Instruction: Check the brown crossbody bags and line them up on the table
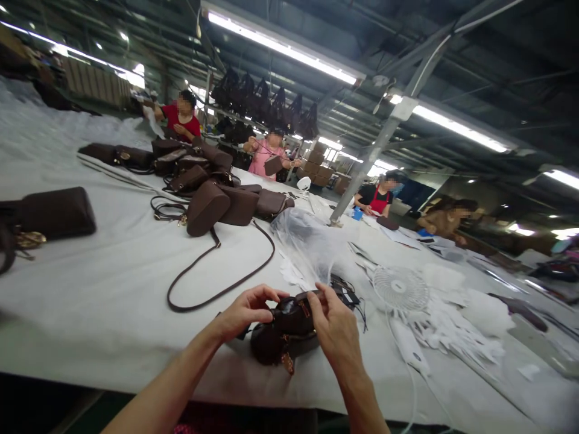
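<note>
A small dark brown handbag [266,345] lies on the white-covered table in front of me, with a zipper and a brown-gold charm [287,362] hanging at its near side. My left hand [246,310] pinches the upper left part of the bag, thumb and fingers closed on its edge. On the opposite side, my right hand [332,319] grips the top right edge, thumb near a zipper pull. Black tags [349,296] with thin cords stick out beyond my right hand. The bag's far side is hidden by my fingers.
A heap of brown handbags [208,208] covers the table's far left, one strap [199,306] looping forward. Another bag [58,212] lies at the left edge. Clear plastic [312,241], a white fan [400,289] and white scraps [465,325] lie rightward. Several people work beyond a slanted post [368,163].
</note>
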